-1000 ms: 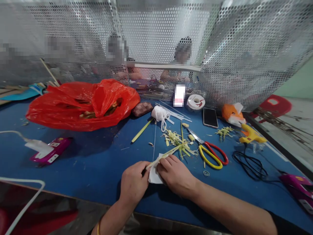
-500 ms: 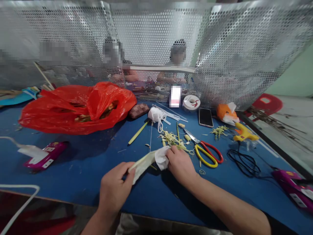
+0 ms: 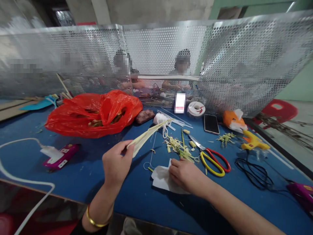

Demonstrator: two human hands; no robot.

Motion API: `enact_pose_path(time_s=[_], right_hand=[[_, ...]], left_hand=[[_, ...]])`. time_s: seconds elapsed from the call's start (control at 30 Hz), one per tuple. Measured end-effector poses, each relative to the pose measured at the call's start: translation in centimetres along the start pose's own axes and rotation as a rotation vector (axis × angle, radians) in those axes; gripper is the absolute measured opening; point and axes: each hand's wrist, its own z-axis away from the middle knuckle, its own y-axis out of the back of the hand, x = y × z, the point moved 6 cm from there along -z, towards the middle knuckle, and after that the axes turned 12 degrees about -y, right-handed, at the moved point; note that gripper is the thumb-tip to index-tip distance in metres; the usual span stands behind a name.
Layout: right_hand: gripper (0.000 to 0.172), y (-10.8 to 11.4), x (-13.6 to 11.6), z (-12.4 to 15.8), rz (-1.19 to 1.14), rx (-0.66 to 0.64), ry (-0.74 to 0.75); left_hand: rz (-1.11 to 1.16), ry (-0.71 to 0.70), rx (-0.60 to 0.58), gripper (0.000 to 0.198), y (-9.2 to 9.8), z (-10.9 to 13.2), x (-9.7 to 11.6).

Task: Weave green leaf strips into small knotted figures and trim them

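Note:
A long, pale yellow, husk-like leaf (image 3: 146, 137) is pinched at its lower end in my left hand (image 3: 119, 161), its tip pointing up and right. My right hand (image 3: 187, 174) is closed on a white tissue (image 3: 162, 179) at the tabletop; its fingertips are partly hidden. Just beyond that hand lies a heap of yellow-green plant scraps (image 3: 179, 147). Scissors with one red and one yellow handle (image 3: 212, 164) lie to its right. White string (image 3: 161, 120) sits behind the leaf's tip, with a loose strand trailing toward the tissue.
A red plastic bag (image 3: 80, 114) holding plant pieces lies at left, behind a purple power strip (image 3: 63, 156). A phone (image 3: 211, 124), ribbon roll (image 3: 196, 108), orange tissue pack (image 3: 233, 120) and yellow glue gun (image 3: 254, 141) lie at right. A perforated metal screen (image 3: 151, 49) borders the back; people sit behind it.
My left hand has raised the leaf away from the tissue, so its far end now points up and right. My right hand has lowered with the tissue toward the table. The camera has tilted up.

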Motion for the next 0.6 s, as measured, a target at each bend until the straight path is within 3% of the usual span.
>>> enact_pose_path(time_s=[0.1, 0.17, 0.27, 0.4, 0.5, 0.6], right_hand=[[0.018, 1.3, 0.7, -0.1, -0.157, -0.072, -0.044], [0.019, 2.6, 1.5, -0.7, -0.264, -0.032, -0.139], [0.021, 3.6, 2.3, -2.8, -0.191, 0.016, -0.251], [0.028, 2.6, 1.6, -7.8, -0.04, -0.059, -0.171], [0.021, 1.0, 1.0, -11.6, -0.071, -0.129, -0.1], [0.016, -0.3, 1.7, -14.6, -0.164, -0.159, -0.154]], left_hand=[[0.176, 0.094, 0.027, 0.02, -1.9, -2.3, 0.9], [0.371, 0.192, 0.065, 0.02, -3.7, -3.4, 0.8], [0.709, 0.372, 0.153, 0.019, -6.5, -3.9, -0.1], [0.751, 0.435, 0.194, 0.021, -8.1, -3.4, -1.3], [0.764, 0.454, 0.195, 0.021, -8.4, -3.0, -1.9], [0.77, 0.451, 0.165, 0.021, -8.6, -2.8, -2.0]])
